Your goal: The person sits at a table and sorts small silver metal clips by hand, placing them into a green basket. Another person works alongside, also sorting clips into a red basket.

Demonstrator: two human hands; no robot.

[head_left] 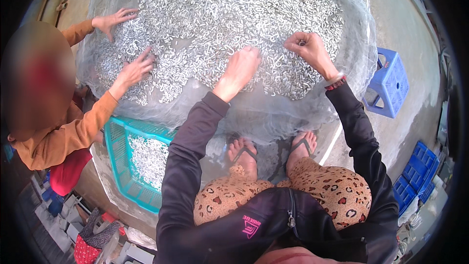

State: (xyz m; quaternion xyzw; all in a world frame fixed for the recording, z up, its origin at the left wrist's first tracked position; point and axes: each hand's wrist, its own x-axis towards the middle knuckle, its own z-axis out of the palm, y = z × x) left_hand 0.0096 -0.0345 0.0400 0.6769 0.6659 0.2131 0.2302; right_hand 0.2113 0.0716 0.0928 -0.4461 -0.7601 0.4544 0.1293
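Observation:
A wide layer of small, curled, silvery-white pieces (215,24) is spread over a sheer net (244,112); their exact kind is too small to tell. My left hand (243,67) is down at the near part of the layer, its fingers curled under and closed, and the fingertips are hidden. To its right, my right hand (310,51) is held just over the pieces with thumb and fingers pinched together. A small dark spot shows within that pinch, but I cannot make out what it is.
At the left, a co-worker's two hands (134,72) are spread on the same layer. A teal basket (113,154) holding similar white pieces stands near my left arm. Right of the net is a blue plastic stool (393,80); blue crates (414,171) lie farther right.

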